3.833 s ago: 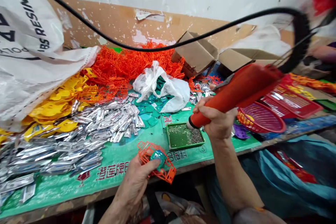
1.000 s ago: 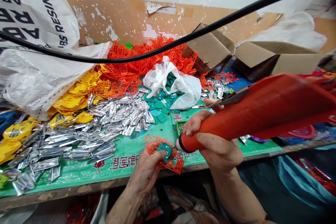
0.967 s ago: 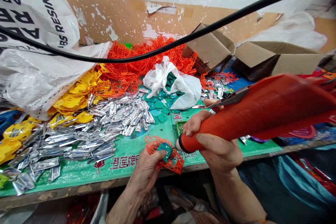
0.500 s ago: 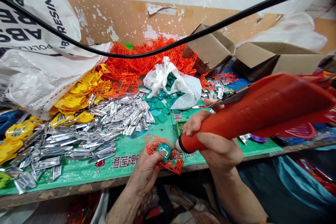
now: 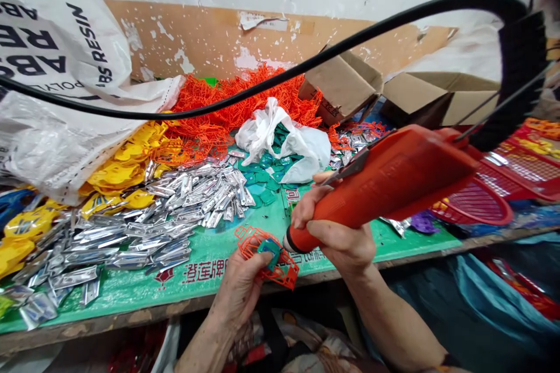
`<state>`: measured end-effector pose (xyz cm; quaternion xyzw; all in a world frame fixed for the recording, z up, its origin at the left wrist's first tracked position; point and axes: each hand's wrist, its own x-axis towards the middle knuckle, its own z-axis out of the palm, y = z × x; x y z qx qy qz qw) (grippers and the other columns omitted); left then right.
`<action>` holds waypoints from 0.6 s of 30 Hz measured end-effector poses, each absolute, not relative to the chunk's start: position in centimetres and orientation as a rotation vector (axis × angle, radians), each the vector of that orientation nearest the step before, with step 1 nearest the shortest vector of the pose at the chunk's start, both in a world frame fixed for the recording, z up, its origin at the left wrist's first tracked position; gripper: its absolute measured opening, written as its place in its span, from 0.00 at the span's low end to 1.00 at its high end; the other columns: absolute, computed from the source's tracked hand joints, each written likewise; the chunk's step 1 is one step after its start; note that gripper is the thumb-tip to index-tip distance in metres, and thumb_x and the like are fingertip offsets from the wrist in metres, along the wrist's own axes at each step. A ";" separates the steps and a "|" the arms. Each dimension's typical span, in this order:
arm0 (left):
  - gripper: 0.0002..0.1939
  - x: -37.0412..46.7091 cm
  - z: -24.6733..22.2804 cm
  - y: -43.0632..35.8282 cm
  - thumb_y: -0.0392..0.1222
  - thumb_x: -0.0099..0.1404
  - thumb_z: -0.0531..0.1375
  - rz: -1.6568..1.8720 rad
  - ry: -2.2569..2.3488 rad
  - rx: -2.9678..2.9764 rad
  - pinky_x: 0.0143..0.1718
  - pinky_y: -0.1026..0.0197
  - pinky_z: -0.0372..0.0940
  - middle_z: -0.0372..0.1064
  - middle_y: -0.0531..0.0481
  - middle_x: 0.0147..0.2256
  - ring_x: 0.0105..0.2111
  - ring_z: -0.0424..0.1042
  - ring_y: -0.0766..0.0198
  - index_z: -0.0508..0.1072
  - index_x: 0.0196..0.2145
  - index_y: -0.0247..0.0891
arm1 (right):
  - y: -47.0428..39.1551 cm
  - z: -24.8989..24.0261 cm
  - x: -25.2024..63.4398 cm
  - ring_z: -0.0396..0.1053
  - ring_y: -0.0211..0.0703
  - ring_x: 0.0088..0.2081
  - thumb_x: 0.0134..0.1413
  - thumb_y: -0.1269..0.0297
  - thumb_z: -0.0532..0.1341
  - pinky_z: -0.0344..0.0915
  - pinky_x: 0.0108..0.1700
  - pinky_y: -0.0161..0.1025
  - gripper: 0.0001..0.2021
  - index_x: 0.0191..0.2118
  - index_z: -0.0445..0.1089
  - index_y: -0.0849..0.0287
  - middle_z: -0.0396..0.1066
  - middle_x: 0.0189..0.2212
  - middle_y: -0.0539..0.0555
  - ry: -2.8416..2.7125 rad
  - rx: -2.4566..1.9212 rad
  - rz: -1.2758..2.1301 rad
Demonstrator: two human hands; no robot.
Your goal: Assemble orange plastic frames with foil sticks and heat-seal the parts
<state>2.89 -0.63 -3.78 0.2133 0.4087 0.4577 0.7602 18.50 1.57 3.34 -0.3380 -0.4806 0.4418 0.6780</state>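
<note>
My left hand pinches an orange plastic frame with a teal plastic piece lying against it, thumb on top. My right hand is wrapped round a red power screwdriver, whose dark-ringed nose points down-left, close to the right side of the teal piece. Whether the tip touches the piece cannot be made out. A black cable arcs across the view in front of the wall, and a thick black sleeve stands at the tool's rear end.
Silver parts and yellow pieces lie heaped at left beside a white sack. Behind are orange frames, a white bag with teal pieces and cardboard boxes. Red baskets are at right.
The red screwdriver and my right hand have shifted left and tilted, and its rear end and the black sleeve now show. My left hand has moved slightly left, still holding the pieces.
</note>
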 end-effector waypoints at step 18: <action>0.16 2.8 -3.8 -0.2 0.37 0.47 0.73 0.938 0.944 0.456 0.32 0.60 0.73 0.79 0.47 0.33 0.31 0.77 0.58 0.80 0.35 0.35 | 6.7 3.3 24.9 0.65 0.41 0.23 0.38 0.69 0.68 0.64 0.29 0.41 0.06 0.23 0.69 0.59 0.68 0.22 0.48 -0.907 -0.918 0.404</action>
